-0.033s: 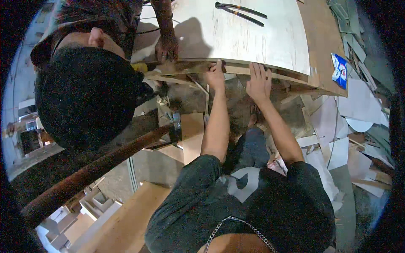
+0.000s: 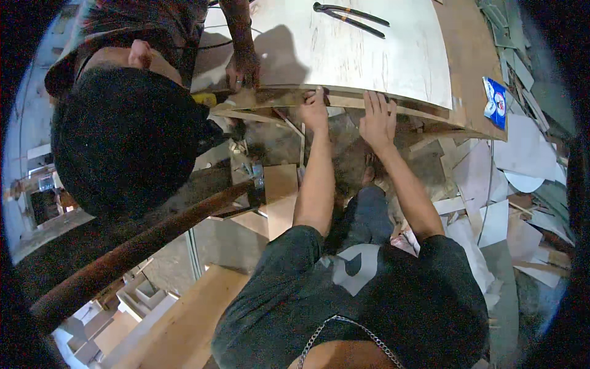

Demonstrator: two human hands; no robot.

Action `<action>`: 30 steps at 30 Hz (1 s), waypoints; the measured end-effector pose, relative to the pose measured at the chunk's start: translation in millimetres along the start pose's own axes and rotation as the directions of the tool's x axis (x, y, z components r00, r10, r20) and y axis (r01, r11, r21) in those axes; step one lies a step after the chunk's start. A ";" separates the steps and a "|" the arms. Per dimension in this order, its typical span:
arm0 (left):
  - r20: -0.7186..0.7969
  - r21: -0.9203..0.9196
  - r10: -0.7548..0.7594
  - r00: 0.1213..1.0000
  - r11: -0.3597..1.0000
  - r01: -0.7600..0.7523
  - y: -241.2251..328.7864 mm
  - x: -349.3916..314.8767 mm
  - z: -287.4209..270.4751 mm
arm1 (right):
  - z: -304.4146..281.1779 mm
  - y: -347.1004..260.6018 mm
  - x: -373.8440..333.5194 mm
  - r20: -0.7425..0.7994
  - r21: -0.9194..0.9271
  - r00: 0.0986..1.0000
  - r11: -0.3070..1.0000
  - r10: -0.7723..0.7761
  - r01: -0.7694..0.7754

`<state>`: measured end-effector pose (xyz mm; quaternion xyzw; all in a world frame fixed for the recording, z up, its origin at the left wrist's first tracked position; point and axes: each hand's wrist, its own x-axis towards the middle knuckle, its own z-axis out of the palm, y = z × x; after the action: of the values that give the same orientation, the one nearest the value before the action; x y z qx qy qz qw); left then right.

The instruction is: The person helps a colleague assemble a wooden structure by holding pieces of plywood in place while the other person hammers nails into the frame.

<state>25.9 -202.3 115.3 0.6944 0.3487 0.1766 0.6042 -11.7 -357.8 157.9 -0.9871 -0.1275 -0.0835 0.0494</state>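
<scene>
A pale plywood sheet [image 2: 369,61] lies on the worktable, with a narrow wooden strip [image 2: 344,101] along its near edge. My left hand [image 2: 314,112] is closed around this strip, its fingers curled and partly hidden. A short way to the right, my right hand [image 2: 377,122] rests on the same edge with its fingers stretched out over the wood. On the left, a co-worker in a black cap [image 2: 129,141] bends close to the edge, and that person's hand [image 2: 243,69] presses on the sheet. A yellow tool part [image 2: 205,98] shows beside the cap; the rest is hidden.
Black pincers [image 2: 351,19] with orange marks lie on the sheet. A blue packet [image 2: 494,103] sits at the table's right corner. Board offcuts [image 2: 522,144] litter the floor at right. A rusty pipe [image 2: 141,237] slants across the left, above a wooden board [image 2: 184,320].
</scene>
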 end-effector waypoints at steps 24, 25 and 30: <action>-0.047 -0.011 0.032 0.998 0.999 -0.033 7.2 -11.4 7.6 | -7.6 15.9 1.5 -0.035 -0.025 0.995 0.995 -0.093 0.093; -0.057 -0.016 0.038 0.998 0.999 -0.039 6.5 -7.5 5.6 | -9.8 13.2 4.1 -0.043 -0.023 0.994 0.994 -0.103 0.102; -0.159 0.126 0.166 0.973 0.981 -0.147 6.6 -3.6 1.7 | -9.2 9.3 7.1 0.008 0.005 0.994 0.994 -0.107 0.107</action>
<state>26.4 -206.2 121.9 0.7355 0.3522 0.2619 0.5162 -3.9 -366.2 167.5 -0.9791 -0.1805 -0.0816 0.0464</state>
